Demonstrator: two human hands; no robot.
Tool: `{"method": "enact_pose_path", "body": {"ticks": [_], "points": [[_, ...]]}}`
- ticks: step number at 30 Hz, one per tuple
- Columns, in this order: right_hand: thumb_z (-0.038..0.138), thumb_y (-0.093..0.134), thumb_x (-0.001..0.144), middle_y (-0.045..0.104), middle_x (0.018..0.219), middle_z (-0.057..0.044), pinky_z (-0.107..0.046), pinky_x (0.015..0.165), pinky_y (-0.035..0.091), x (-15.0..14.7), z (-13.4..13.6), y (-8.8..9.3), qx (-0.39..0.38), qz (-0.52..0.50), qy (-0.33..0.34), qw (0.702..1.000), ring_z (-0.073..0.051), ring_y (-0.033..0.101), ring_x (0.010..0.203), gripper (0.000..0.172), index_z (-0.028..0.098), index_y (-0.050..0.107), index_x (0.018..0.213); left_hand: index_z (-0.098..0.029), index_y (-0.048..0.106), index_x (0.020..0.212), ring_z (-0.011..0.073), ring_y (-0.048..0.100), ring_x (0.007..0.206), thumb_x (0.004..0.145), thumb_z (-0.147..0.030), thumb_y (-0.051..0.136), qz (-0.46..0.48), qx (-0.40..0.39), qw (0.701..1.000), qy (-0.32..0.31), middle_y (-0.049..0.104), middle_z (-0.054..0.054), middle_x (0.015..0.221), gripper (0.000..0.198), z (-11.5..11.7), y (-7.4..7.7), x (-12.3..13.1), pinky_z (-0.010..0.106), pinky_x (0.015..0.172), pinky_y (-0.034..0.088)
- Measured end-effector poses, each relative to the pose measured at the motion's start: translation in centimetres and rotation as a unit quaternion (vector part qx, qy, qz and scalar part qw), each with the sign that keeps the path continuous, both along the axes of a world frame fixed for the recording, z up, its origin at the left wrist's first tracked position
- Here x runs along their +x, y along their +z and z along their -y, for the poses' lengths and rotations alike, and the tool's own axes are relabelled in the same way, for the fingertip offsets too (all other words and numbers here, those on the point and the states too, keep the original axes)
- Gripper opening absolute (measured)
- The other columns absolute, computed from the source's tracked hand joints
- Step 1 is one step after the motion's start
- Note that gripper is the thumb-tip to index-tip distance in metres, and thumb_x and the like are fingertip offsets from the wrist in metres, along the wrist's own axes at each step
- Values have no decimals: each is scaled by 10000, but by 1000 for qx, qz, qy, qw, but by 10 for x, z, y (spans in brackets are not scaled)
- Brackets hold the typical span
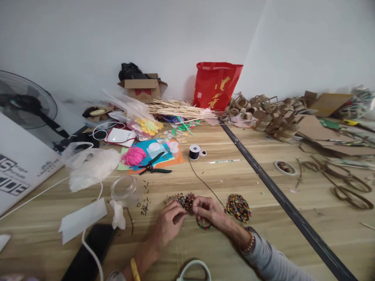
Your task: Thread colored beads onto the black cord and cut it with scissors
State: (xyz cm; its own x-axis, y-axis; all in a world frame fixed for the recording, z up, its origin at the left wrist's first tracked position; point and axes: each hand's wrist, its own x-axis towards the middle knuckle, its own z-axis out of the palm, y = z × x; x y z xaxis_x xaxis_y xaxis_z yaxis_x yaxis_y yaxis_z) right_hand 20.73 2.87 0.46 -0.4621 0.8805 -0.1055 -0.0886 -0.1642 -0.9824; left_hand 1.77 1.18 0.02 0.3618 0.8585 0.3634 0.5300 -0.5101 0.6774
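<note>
My left hand (170,222) is in a pinch at the near edge of a loose heap of small multicoloured beads (181,200). Whatever sits between its fingertips is too small to make out. My right hand (206,208) has thumb and finger pressed together beside the heap, closed on a beaded cord (205,227) whose strung beads curve out below the palm. From a spool of black cord (194,152), a thin black line (205,183) runs down to the right wrist. Right of that wrist lies a coiled pile of strung beads (238,208).
Dark pliers (152,166) and pink yarn (133,155) lie on coloured sheets. Nearer stand a clear plastic container (124,189), a black phone (89,251) and a tape roll (195,269). A dark strip (272,191) crosses the table; a small dish (285,168) is beyond it.
</note>
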Motion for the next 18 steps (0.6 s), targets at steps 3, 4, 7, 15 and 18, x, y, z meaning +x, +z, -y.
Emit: {"method": "enact_pose_path", "body": {"ticks": [3,4,7,15,18], "points": [[516,697,705,530,511,39,-167,390,342,1,0,1,-7,17,11,1000,-54,434,388,400,146,546,696,-148,664,680,173,616,678,747,-140,614,119,-109,986,35,671,47,694,83,-1,2,-1,269,656,499],[514,697,704,529,506,41,-165,390,337,1,0,1,-11,22,18,1000,-49,423,382,399,144,548,697,-147,667,675,173,619,668,729,-160,628,151,-150,976,45,678,46,688,67,-1,2,-1,266,650,498],[492,700,705,518,494,49,-161,390,320,2,1,-1,-12,27,39,999,-38,388,375,380,140,557,696,-145,677,661,169,619,632,662,-217,678,218,-261,938,62,689,40,660,72,-2,2,-1,253,615,494],[394,688,718,477,512,61,-158,421,287,5,3,2,15,48,70,996,-41,365,434,292,138,552,678,-149,725,680,156,618,619,574,-288,766,290,-345,891,55,717,33,653,180,-8,-15,-5,240,622,484],[366,678,716,477,526,57,-160,426,289,5,3,3,19,56,78,995,-47,375,447,266,140,545,672,-150,730,685,157,617,617,571,-342,781,290,-335,895,41,718,36,654,228,-10,-29,-7,244,624,482]]}}
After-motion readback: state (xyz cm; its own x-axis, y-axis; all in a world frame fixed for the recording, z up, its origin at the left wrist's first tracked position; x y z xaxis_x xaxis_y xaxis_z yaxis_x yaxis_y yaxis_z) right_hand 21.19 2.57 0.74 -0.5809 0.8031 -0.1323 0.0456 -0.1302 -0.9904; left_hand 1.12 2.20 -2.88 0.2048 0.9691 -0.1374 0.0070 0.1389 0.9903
